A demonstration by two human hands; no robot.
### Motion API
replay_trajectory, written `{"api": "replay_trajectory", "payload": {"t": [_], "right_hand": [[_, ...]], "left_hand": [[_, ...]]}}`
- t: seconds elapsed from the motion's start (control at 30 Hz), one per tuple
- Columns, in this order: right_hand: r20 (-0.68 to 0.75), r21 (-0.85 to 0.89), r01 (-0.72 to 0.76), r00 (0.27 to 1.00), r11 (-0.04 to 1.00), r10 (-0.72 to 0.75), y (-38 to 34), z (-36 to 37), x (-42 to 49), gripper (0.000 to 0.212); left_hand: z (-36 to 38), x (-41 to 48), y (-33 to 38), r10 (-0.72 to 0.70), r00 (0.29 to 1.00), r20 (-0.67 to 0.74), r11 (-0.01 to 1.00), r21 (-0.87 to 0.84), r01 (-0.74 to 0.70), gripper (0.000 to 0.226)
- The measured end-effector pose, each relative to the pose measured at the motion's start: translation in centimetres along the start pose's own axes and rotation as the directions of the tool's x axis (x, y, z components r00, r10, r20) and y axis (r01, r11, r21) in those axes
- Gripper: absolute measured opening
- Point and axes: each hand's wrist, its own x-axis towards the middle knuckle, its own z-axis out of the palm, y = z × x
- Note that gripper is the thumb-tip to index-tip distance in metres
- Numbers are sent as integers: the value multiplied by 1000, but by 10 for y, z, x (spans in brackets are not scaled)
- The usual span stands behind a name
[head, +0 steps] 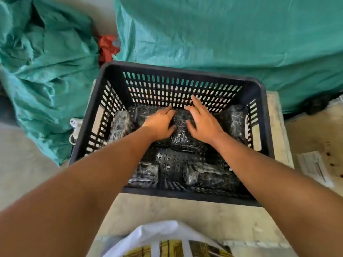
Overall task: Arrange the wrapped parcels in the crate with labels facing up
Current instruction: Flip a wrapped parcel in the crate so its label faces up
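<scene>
- Left parcel (120,125): leaning at the crate's (178,68) left wall; no label visible.
- Left hand (159,124), right hand (202,123): fingers spread, flanking and touching the middle parcel (181,130).
- Right parcel (234,121): propped; floor gaps suggest arranging is partly done.

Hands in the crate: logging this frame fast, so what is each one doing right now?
Left hand: fingers curled, resting on the middle parcel; a closed grip cannot be told.
Right hand: open, fingers spread, on the same parcel.
</scene>
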Motion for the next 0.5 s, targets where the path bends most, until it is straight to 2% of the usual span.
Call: {"api": "replay_trajectory", "payload": {"t": [0.13,0.3,0.5], "right_hand": [[183,6,-84,980,996,81,5,19,-12,60],[207,-25,-74,975,997,77,4,36,-20,70],[369,-216,-110,911,970,185,3,55,-31,130]], "left_hand": [[9,-3,-4,-39,998,51,998,-53,41,60],[18,-7,-8,-39,997,65,999,-29,41,56],[30,-12,-19,-14,995,102,998,-65,20,65]]}}
